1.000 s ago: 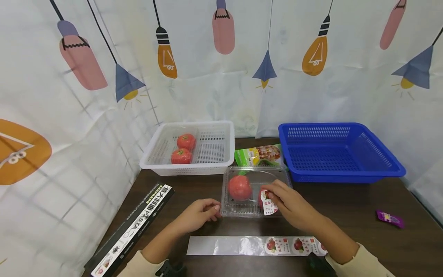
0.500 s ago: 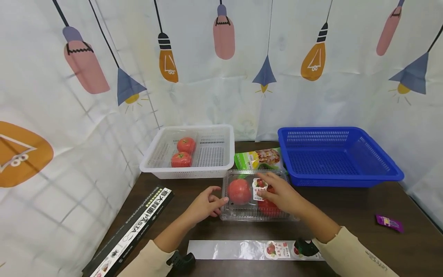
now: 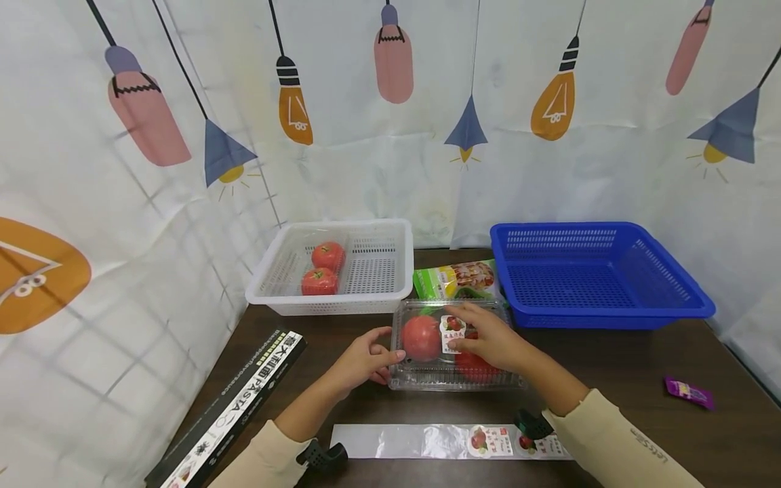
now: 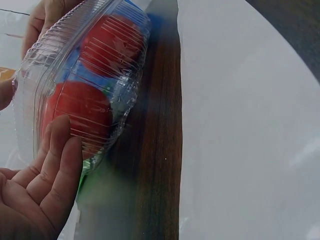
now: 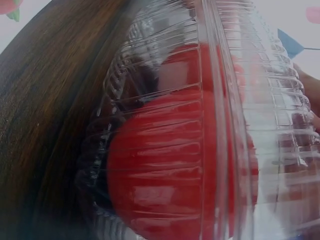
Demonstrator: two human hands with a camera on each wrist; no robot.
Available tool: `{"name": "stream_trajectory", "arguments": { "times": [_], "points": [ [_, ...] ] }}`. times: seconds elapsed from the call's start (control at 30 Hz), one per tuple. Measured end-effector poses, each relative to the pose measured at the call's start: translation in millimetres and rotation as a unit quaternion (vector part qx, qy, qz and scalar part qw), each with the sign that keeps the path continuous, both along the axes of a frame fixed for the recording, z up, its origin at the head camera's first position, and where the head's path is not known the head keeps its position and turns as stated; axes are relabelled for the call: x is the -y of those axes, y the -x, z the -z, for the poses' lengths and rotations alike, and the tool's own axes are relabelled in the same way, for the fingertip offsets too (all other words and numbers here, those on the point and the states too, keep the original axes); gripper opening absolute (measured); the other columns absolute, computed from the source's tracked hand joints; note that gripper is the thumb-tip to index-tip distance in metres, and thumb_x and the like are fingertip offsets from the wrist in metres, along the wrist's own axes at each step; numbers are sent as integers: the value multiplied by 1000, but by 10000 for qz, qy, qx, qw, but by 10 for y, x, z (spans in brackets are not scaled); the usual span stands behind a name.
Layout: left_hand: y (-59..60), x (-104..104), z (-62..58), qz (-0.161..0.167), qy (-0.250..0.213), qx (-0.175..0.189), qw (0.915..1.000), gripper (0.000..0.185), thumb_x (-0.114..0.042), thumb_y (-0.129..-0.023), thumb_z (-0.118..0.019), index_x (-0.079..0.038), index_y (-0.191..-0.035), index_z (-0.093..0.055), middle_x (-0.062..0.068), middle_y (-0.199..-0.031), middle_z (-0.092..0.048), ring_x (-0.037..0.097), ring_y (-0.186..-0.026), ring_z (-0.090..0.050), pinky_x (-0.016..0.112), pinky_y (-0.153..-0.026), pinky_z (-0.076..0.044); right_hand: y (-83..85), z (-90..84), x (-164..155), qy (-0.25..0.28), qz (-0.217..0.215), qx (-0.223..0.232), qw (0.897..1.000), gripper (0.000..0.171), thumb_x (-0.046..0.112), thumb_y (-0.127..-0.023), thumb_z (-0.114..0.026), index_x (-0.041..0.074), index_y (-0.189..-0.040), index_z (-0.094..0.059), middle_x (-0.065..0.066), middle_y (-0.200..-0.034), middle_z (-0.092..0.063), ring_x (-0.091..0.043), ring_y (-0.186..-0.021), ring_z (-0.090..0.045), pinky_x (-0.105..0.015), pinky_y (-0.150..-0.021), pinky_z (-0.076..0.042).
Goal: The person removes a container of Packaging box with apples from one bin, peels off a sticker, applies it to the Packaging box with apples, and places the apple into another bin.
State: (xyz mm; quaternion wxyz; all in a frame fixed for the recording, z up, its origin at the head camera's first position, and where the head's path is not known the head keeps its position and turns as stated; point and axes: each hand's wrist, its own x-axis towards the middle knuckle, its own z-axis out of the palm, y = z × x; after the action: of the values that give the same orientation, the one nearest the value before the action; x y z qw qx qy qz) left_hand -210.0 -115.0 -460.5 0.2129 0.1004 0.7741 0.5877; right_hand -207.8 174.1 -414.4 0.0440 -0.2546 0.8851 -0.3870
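A clear plastic clamshell box [image 3: 427,376] sits mid-table, with a red tomato [image 3: 421,339] and a second tomato [image 3: 476,366] inside. My left hand [image 3: 366,359] holds its left edge; the thumb lies over the rim, and the other fingers [image 4: 60,155] touch the side wall in the left wrist view. Over the lid, my right hand [image 3: 491,339] pinches a small white sticker [image 3: 453,335] with a red fruit picture between thumb and forefinger. The sticker overlaps the lid between the tomatoes. In the right wrist view, the box wall [image 5: 220,125] fills the middle.
A strip of stickers [image 3: 396,440] lies in front. Behind are a white basket [image 3: 378,298] with packed tomatoes, a green food packet [image 3: 436,281] and a blue basket [image 3: 610,315]. A black pasta box [image 3: 234,407] lies left, a purple wrapper [image 3: 689,392] right.
My right hand has brought the sticker left from the box's right side to between the tomatoes and turned it upright. My left thumb has come onto the box's left rim.
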Motion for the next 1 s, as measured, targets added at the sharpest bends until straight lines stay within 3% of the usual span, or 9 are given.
{"name": "stream_trajectory", "arguments": {
  "times": [0.23,0.47,0.8,0.9,1.0],
  "points": [
    [-5,5,-30,67,-6,-21,10000,76,-35,-90,-71,-4,-148,-32,9,-83,-67,25,-68,-64,43,-70,-57,6,18,-27,-142,-23,34,9999,68,30,-89,-71,12,-148,-42,-23,-149,-36,-41,-133,-38,-60,-98,-38],
    [7,4,-32,126,-1,-15,9999,77,-34,-90,-71,-4,-148,-31,9,-83,-67,26,-69,-64,41,-69,-57,14,33,-7,-531,-199,-276,9980,70,29,-89,-72,10,-148,-41,-7,-133,-50,-26,-116,-52,-50,-93,-45],
    [-5,6,-74,167,33,-6,9999,77,-35,-90,-71,-4,-149,-31,9,-83,-67,27,-70,-64,42,-70,-57,16,60,8,-821,-151,-456,9955,69,32,-88,-72,9,-147,-43,2,-118,-52,-18,-98,-52,-42,-84,-47],
    [-5,5,-73,179,53,-21,9998,77,-35,-90,-71,-3,-149,-31,9,-84,-67,26,-70,-64,42,-70,-57,18,52,15,-983,-124,-467,9940,71,33,-88,-73,9,-147,-43,0,-119,-52,-20,-103,-52,-45,-89,-47],
    [-3,6,-62,185,56,-26,9998,77,-34,-90,-71,-2,-149,-31,9,-83,-67,26,-70,-64,41,-70,-57,21,43,22,-1180,-44,-436,9921,74,37,-87,-73,8,-147,-42,-8,-131,-51,-30,-119,-49,-54,-98,-41]
  ]
}}
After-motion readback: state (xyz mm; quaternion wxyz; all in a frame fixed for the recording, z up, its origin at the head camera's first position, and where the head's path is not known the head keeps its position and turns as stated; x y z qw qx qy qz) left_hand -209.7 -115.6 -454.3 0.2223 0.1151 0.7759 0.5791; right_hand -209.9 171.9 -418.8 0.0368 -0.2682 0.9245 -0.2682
